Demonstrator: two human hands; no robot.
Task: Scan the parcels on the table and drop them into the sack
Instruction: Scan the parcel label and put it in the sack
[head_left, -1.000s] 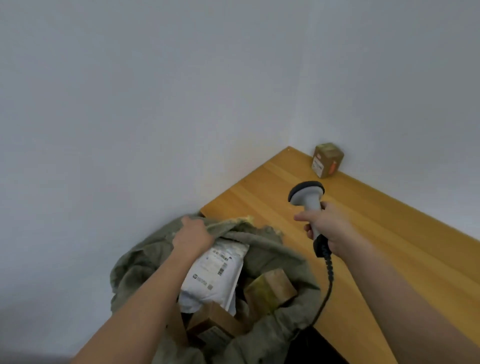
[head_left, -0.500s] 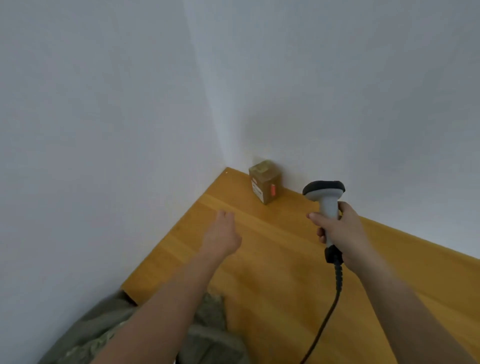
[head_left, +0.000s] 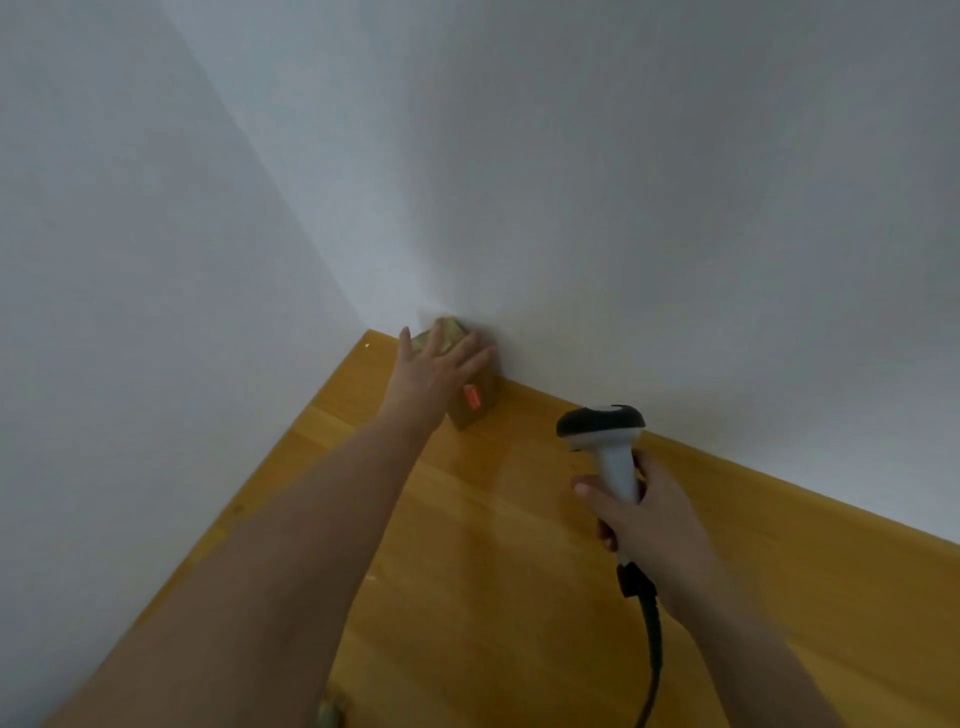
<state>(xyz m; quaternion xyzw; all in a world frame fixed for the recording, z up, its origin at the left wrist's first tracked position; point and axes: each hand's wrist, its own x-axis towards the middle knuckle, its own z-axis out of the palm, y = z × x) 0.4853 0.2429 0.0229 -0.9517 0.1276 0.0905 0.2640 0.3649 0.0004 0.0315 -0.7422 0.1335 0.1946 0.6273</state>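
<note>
A small brown cardboard parcel (head_left: 477, 401) with an orange sticker stands in the far corner of the wooden table (head_left: 498, 571), against the wall. My left hand (head_left: 435, 375) reaches over it with fingers spread and straight, lying on its top and front; it hides most of the box. My right hand (head_left: 641, 525) grips the grey handle of a barcode scanner (head_left: 605, 431) with a black head, held upright to the right of the parcel. Its black cable (head_left: 652, 660) hangs down. Only a scrap of the grey-green sack (head_left: 330, 716) shows at the bottom edge.
Two white walls meet at the corner behind the parcel. The table's left edge runs diagonally from the corner toward the bottom left.
My left hand has left the sack and stretched across the table onto the corner parcel. The view has swung up and right, so the sack has dropped almost out of sight.
</note>
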